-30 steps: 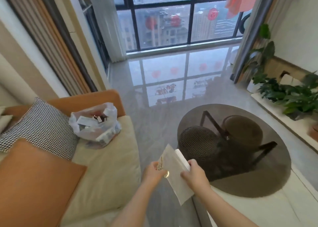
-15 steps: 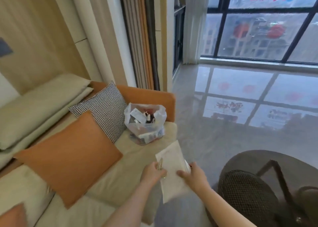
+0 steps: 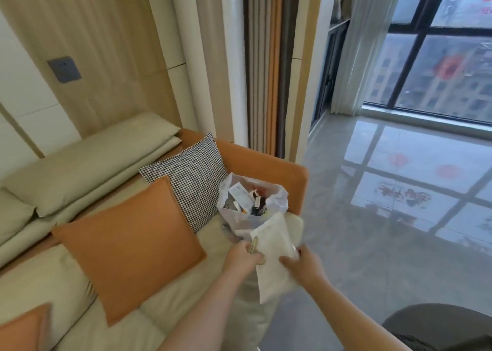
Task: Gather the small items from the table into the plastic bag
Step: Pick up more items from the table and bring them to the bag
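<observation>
Both hands are out in front over the sofa's near edge, sharing a flat white packet (image 3: 274, 247); the left hand (image 3: 243, 256) is curled on its left edge, with something small and gold-coloured pinched in the same fingers, too blurred to name; the right hand (image 3: 303, 264) holds the packet's right side, fingers wrapped against it. The packet is tilted, its upper end touching or overlapping the front of the plastic bag (image 3: 250, 204); which, I cannot tell. The bag sits open-mouthed on the cream sofa seat (image 3: 207, 244), tucked against the orange armrest (image 3: 279, 172), already holding a jumble of small packets and dark items. Just beside it leans a black-and-white checked cushion (image 3: 191, 180), and in front of that an orange cushion (image 3: 127, 244); glossy grey floor (image 3: 372, 244) lies to the right.
</observation>
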`<state>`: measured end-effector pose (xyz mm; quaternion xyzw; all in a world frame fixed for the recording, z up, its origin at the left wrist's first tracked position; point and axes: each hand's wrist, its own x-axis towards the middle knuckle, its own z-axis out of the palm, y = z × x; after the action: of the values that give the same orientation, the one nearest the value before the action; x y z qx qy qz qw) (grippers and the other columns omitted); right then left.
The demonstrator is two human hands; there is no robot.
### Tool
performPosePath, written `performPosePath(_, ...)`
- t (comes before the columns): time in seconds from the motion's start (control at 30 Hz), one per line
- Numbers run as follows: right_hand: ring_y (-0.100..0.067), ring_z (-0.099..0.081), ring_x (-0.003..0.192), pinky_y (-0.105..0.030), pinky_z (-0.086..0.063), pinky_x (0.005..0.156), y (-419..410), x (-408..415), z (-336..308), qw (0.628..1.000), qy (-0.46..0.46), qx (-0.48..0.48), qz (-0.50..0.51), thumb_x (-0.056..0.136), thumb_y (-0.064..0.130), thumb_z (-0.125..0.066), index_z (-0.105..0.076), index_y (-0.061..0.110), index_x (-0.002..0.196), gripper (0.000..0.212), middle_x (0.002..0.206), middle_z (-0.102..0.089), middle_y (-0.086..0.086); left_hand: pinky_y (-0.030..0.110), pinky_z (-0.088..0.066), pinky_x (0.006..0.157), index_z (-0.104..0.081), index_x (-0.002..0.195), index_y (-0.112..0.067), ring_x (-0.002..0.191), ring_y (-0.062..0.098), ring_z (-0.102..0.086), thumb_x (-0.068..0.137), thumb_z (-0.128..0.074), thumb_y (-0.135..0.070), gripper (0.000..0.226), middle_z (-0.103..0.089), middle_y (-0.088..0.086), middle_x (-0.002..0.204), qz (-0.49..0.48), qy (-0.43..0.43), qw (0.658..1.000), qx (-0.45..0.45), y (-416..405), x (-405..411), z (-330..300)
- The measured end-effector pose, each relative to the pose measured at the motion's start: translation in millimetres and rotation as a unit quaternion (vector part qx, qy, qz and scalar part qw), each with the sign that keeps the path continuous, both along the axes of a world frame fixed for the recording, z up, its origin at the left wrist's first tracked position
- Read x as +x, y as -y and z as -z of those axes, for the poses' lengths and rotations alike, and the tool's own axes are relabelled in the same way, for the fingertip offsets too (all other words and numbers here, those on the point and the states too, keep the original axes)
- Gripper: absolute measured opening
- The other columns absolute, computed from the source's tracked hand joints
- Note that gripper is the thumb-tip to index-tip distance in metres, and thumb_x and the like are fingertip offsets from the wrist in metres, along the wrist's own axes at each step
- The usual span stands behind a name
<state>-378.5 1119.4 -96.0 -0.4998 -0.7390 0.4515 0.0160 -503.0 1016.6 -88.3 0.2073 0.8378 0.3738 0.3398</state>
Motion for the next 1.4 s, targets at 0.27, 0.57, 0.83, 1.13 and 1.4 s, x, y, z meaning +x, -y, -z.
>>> performPosePath(0.27,-0.014,-0.055,0.081,-0.026,-0.045,0.067,-55,-90,-2,1.000,0.022,-0.008,0.001,0.086,0.034,-0.065,-0.045,0.018,0.120,0.043,0.095,-0.054,0.004,0.024,-0.044,0.082,-0.051,0.131,-0.015,0.101,0.015,-0.056,0.086,-0.063,-0.025,0.048,-0.059,-0.002,0.112,-0.006,0.025,1.000,-0.013,-57,-98,14)
performPosePath(0.57,-0.017,-0.052,0.081,-0.024,-0.042,0.058,-114,-176,19,0.996,0.011,-0.035,0.085,0.092,0.026,-0.055,-0.039,0.011,0.134,0.047,0.095,-0.052,-0.001,0.031,-0.045,0.096,-0.041,0.140,-0.016,0.113,0.016,-0.052,0.085,-0.063,-0.028,0.061,-0.051,0.001,0.132,0.003,0.057,0.997,-0.048,-112,-181,38)
performPosePath(0.83,-0.019,-0.052,0.088,-0.027,-0.052,0.067,-172,-253,35,0.995,0.060,-0.048,0.067,0.095,0.024,-0.051,-0.047,0.009,0.126,0.035,0.095,-0.051,-0.002,0.023,-0.046,0.075,-0.052,0.128,-0.013,0.093,0.012,-0.056,0.089,-0.059,-0.025,0.042,-0.062,0.000,0.113,-0.005,0.036,0.996,-0.080,-162,-241,62)
performPosePath(1.13,-0.017,-0.054,0.089,-0.025,-0.047,0.078,-237,-317,94,0.985,0.144,-0.081,-0.049,0.086,0.018,-0.057,-0.056,0.017,0.113,0.027,0.101,-0.062,-0.003,0.028,-0.052,0.084,-0.055,0.119,-0.016,0.097,0.013,-0.061,0.083,-0.065,-0.028,0.039,-0.062,-0.001,0.110,-0.003,0.027,0.986,-0.163,-228,-293,117)
performPosePath(1.4,-0.020,-0.054,0.096,-0.031,-0.049,0.081,-266,-346,162,0.966,0.193,-0.123,-0.116,0.083,0.011,-0.054,-0.041,0.016,0.127,0.046,0.105,-0.054,-0.003,0.035,-0.048,0.098,-0.039,0.139,-0.022,0.119,0.020,-0.053,0.086,-0.061,-0.026,0.058,-0.047,0.002,0.136,0.027,0.027,0.973,-0.227,-266,-304,171)
